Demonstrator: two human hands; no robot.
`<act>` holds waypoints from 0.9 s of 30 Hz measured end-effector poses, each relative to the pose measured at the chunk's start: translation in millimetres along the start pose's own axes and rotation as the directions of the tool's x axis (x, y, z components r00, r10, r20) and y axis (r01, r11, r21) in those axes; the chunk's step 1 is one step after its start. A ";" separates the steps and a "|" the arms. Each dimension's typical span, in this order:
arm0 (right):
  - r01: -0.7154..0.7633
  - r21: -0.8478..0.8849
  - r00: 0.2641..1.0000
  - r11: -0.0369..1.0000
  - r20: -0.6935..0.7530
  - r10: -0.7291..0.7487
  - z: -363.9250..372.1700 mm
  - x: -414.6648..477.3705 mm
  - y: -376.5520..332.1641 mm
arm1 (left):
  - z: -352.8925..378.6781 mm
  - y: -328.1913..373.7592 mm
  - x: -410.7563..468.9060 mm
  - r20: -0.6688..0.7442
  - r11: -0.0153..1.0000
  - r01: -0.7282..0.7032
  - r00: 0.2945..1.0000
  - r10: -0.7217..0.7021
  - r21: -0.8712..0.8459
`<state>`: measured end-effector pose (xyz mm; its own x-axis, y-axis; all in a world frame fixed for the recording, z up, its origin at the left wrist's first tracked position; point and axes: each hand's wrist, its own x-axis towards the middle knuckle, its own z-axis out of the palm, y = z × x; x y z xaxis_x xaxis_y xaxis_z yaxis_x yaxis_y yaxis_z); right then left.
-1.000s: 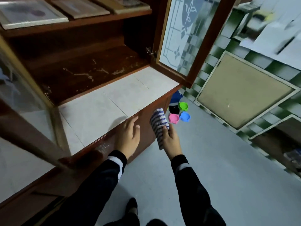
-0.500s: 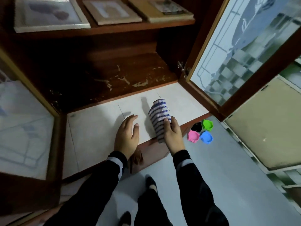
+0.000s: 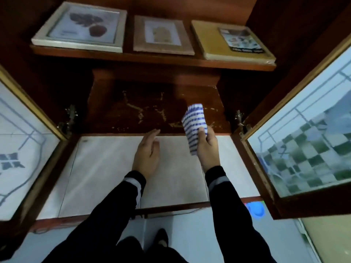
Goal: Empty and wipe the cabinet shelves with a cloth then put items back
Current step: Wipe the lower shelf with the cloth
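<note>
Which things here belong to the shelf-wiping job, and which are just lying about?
Job: striped cloth gripped by the right hand; left hand; bare lower shelf; white frame, brown frame and book on the upper shelf.
Lying about: left door; right door; tiled ledge; blue object on the floor.

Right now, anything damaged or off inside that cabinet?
Yes. The lower shelf has pale streaks and flaky patches across its dark wood, densest near the front edge: worn finish or dried residue, cannot tell which. The right hand holds the striped cloth just above its right part.
</note>
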<state>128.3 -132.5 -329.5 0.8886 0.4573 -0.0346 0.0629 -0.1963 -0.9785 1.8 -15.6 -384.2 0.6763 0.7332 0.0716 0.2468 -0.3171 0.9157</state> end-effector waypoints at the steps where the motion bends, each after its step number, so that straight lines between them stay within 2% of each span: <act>1: 0.018 -0.032 1.000 0.999 -0.004 -0.018 3.6 11.6 -1.2 | -0.5 -1.3 6.1 -0.026 1.000 0.006 1.000 -0.006 -0.003; 4: 0.162 -0.175 0.985 0.971 -0.034 -0.170 14.1 31.5 -8.9 | -2.8 -1.8 19.4 -0.072 1.000 0.009 0.997 -0.009 -0.005; 6: 0.236 -0.270 0.967 0.933 -0.028 -0.253 24.7 44.2 -8.2 | -3.4 -4.2 29.1 -0.080 0.998 0.021 0.997 -0.016 0.064; 9: 0.220 -0.404 0.975 0.888 0.129 -0.183 56.1 67.6 7.7 | -9.6 -14.3 46.4 -0.063 0.978 0.052 0.997 -0.040 0.202; 10: 0.233 -0.497 0.963 0.836 0.235 -0.128 66.4 71.0 13.5 | -13.6 -19.4 50.9 -0.050 0.966 0.059 0.998 -0.047 0.254; 12: 0.322 -0.670 0.897 0.669 0.441 0.009 81.3 73.3 23.4 | -20.6 -29.0 58.7 -0.018 0.932 0.060 0.998 -0.057 0.359; 13: 0.339 -0.730 0.879 0.594 0.470 0.076 84.8 74.7 25.8 | -23.0 -32.5 61.8 -0.001 0.913 0.059 0.998 -0.064 0.405; 15: 0.316 -0.801 0.891 0.509 0.434 0.130 89.0 80.3 25.8 | -26.9 -37.5 68.7 0.033 0.878 0.054 0.996 -0.080 0.476; 18: 0.379 -0.876 0.917 0.298 0.400 0.009 90.9 86.3 27.8 | -26.3 -41.4 80.5 0.094 0.827 0.008 0.993 -0.073 0.562; 19: 0.390 -0.883 0.918 0.261 0.396 -0.031 90.5 87.9 29.8 | -24.6 -41.2 84.6 0.105 0.808 -0.010 0.992 -0.063 0.589; 22: 0.365 -0.897 0.928 0.251 0.372 -0.018 83.5 96.6 39.4 | -13.8 -41.9 91.5 0.114 0.747 -0.027 0.991 -0.066 0.664; 25: 0.322 -0.885 0.945 0.338 0.319 -0.066 77.6 102.2 47.8 | -6.6 -49.4 87.6 0.092 0.686 -0.045 0.995 -0.032 0.726; 27: 0.315 -0.879 0.949 0.357 0.304 -0.086 81.5 106.3 50.3 | -4.5 -54.3 86.1 0.065 0.659 -0.059 0.998 0.016 0.750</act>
<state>188.9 -23.0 -399.0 0.6992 0.7148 -0.0102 0.7017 -0.6890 -0.1814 43.6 67.4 -425.9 0.7237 0.6875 0.0608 0.6429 -0.7035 0.3030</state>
